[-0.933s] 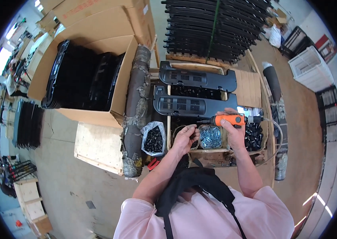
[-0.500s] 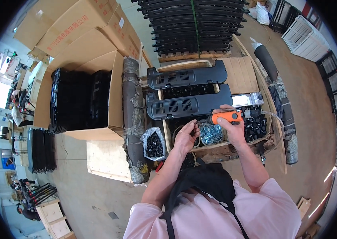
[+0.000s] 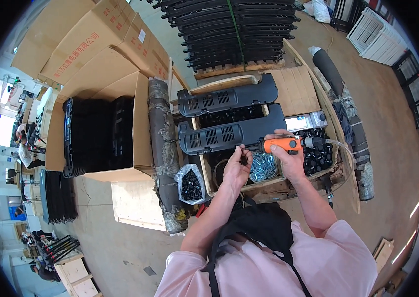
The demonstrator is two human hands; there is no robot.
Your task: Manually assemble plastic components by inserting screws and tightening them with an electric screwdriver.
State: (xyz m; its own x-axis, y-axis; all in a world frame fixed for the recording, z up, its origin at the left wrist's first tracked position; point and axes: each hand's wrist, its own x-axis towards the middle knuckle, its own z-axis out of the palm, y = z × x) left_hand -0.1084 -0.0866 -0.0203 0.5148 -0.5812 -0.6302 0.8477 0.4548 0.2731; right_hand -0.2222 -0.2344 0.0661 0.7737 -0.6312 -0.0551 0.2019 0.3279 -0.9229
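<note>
Right hand: the right hand is clamped round an orange power screwdriver, held level, its bit pointing at the near edge of the nearer black vented panel.
Left hand: the left hand has fingers pinched together at the bit tip; whatever they pinch is too small to make out.
Bench edges: both panels lie across a wooden crate bench, the second vented panel toward its far edge; open floor lies beyond the bench's right edge.
Hidden: a clear hose leaves the tool's rear and drops behind the crate's right edge; the person's chest covers the near edge.
Loose stock: silvery screws sit just beside the left hand, black caps at the right.
Packages: a clear bag of black parts hangs at the bench's left corner; an open brown carton of black parts stands left, red print on the box behind it.
</note>
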